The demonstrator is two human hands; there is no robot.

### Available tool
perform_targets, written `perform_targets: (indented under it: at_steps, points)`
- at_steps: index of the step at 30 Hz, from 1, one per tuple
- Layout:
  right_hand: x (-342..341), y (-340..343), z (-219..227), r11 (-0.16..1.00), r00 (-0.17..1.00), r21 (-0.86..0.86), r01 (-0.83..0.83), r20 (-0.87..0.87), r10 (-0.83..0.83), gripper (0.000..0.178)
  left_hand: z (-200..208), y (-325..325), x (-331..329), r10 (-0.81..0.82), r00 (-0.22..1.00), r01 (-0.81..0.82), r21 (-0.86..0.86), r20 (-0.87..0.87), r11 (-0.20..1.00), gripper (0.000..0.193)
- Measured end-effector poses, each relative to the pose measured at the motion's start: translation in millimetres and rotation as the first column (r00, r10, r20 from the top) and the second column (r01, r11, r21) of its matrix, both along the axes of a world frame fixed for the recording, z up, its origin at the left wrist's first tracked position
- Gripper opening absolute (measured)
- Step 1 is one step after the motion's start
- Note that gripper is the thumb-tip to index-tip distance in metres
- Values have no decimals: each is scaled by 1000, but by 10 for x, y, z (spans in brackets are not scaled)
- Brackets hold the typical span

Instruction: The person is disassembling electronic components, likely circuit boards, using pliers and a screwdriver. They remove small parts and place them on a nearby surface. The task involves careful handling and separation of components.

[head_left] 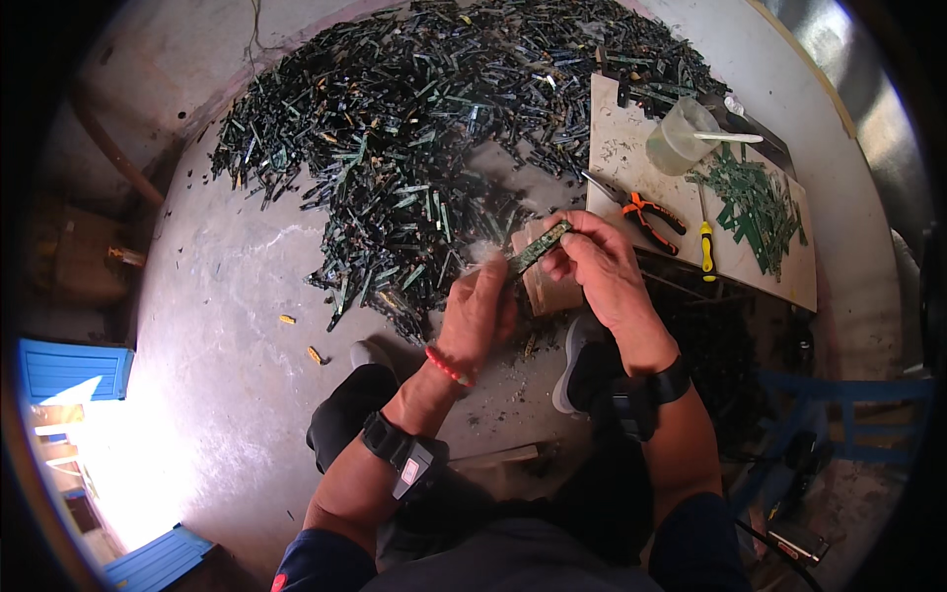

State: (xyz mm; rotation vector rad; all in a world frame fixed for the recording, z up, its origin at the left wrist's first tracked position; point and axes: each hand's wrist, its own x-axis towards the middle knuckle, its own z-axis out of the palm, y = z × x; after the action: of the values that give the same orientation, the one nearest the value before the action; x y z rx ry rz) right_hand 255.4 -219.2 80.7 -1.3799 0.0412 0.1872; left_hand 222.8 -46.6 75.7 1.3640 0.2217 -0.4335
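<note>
A narrow strip with a mottled green, circuit-board-like face (pixel 540 249) is held between my two hands, slanting up to the right. My left hand (pixel 476 308) grips its lower end with thumb and fingers. The upper end is pinched by my right hand (pixel 604 268). Just under the strip is a piece of brown cardboard (pixel 554 296), partly hidden by my hands. Beyond them spreads a large heap of similar dark strips (pixel 395 148) on the floor.
To the right, a pale board (pixel 617 138) carries orange-and-black pliers (pixel 646 215), a yellow-handled screwdriver (pixel 707 247), thin green strips (pixel 755 212) and a translucent plastic jug (pixel 676 143). Two small yellowish pieces (pixel 316 355) lie on the floor at left. Blue furniture (pixel 77 370) stands far left.
</note>
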Motion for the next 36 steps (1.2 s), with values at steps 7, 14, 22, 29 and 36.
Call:
perform_targets:
  at_steps: [7, 14, 22, 29, 36]
  points:
    - [16, 46, -35, 952, 999, 303, -54, 19, 50, 20, 56, 36, -60, -35, 998, 27, -180, -44, 983, 52]
    - [-53, 173, -43, 828, 994, 557, -61, -45, 104, 16, -37, 159, -30, -157, 972, 49, -505, -173, 862, 50]
    - [-3, 57, -140, 919, 987, 392, -38, -127, 94, 12, -196, 117, -8, -216, 931, 2, -588, -294, 809, 48]
    - [-10, -47, -44, 978, 985, 169, -124, -96, 142, 8, -79, 2, 15, 69, 886, -230, -304, -459, 924, 48]
    - [-181, 100, 23, 950, 996, 307, -58, -41, 74, 2, -191, 56, 2, 252, 954, -275, -138, -163, 952, 38]
